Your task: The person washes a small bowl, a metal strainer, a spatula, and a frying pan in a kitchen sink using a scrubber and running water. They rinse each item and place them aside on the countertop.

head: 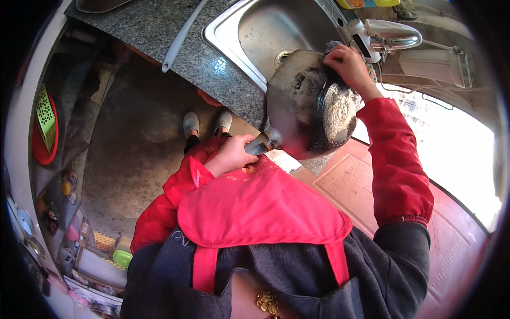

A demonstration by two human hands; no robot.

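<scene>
My left hand [233,153] is closed around the handle [261,144] of a wok-like metal pan [297,99]. The pan is tilted on its side over the sink's near corner, its outside and round base facing me. Dark burnt patches cover its wall, and the base ring is partly bare and shiny. At the pan's far side, my right hand [350,65] presses its bent fingers against the outer wall. A grey, glittery wad, apparently a steel-wool scrubber [334,44], shows past those fingers; most of it is hidden.
The stainless steel sink [255,60] is set in a speckled granite counter [151,30]. Its faucet [392,38] stands right of my right hand. A grey-handled utensil [175,52] overhangs the counter edge. A red basin [50,147] with a green strainer [46,117] lies far left.
</scene>
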